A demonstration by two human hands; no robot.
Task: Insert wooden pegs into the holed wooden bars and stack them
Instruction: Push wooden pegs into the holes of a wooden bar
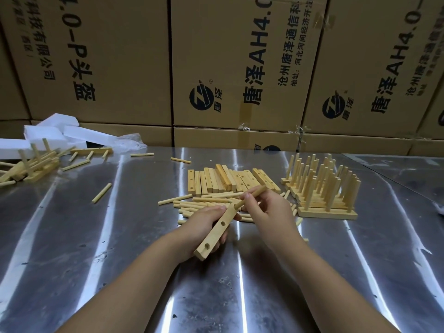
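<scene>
The boxes (134,56) behind the table (84,248) carry the print "唐泽AH4.0" and "4.0-P头盔". The left hand (204,224) has its fingers curled around a bar (214,233), held above the table. The right hand (269,209) pinches a peg (252,193), whose lower end meets the top hole of the bar. Pegged bars (322,191) stand at the right.

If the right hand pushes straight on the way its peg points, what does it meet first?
The bar in the left hand: the peg in the right hand aims at the hole at the bar's far end, seemingly touching.
</scene>
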